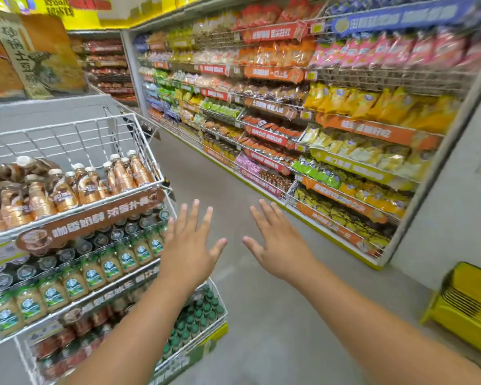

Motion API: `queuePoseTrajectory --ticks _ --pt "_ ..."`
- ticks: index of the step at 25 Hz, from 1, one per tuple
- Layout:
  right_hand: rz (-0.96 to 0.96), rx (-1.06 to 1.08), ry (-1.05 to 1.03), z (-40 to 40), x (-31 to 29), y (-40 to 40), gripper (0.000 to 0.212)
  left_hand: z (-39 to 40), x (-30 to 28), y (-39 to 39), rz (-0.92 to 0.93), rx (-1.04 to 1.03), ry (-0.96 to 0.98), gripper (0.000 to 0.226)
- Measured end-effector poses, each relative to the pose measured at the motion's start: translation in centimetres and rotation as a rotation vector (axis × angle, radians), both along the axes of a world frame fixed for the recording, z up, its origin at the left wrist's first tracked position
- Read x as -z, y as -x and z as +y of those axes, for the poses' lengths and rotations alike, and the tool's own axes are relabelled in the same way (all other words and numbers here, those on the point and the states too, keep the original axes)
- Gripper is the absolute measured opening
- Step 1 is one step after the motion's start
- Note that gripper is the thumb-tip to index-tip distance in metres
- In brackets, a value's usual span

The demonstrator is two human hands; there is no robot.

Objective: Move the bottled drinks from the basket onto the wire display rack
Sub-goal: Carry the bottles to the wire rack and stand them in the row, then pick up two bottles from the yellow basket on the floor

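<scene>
Bottles (67,187) with white caps and brown labels stood and lay in the top tier of the wire rack (139,140), filling its front and left part; the rear of that tier was bare wire. Lower tiers held green-labelled bottles (95,273), dark-capped bottles (67,252) behind them, and green-capped bottles (195,320) at the bottom. A brown sign (95,222) ran along the top tier's front edge.

Both hands were empty and held out over the aisle floor (261,315), right of the rack. The left hand (188,250) had its fingers straight and spread, just beside the middle tier's corner but not visibly touching it. The right hand (279,244) was likewise spread, gripping nothing.

No basket of bottles was in view; a stack of yellow baskets (467,309) stood at the far right, contents not discernible. Snack shelves (317,120) lined the aisle beyond.

Assessment: the top tier was partly stocked with room remaining. Whether more bottles awaited transfer could not be established, as the source basket was not seen.
</scene>
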State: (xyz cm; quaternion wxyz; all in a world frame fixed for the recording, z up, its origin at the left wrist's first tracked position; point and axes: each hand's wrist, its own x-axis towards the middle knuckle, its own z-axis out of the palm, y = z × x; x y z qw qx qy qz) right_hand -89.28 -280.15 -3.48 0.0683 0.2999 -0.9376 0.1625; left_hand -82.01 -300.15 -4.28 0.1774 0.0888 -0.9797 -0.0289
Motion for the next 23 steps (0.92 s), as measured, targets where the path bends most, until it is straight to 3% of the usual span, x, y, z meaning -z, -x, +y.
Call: queuePoseTrajectory --ticks 4,12,18,23 --pt "-0.068 0.187 -0.063 11.9 2.7 -1.8 0.075 9.8 2.2 2.2 -0.063 0.197 0.011 0.079" --pt "-0.061 0.503 0.006 36.1 7.4 -3.8 0.075 32.4 5.8 6.4 -0.117 0.473 0.014 0.077" --pt "-0.08 0.621 -0.032 55.0 9.3 -5.2 0.075 52.0 9.0 8.8 -0.172 0.653 -0.014 0.08" --pt "-0.155 0.655 -0.023 63.5 10.4 -4.2 0.076 61.3 10.4 9.9 -0.189 0.697 -0.091 0.077"
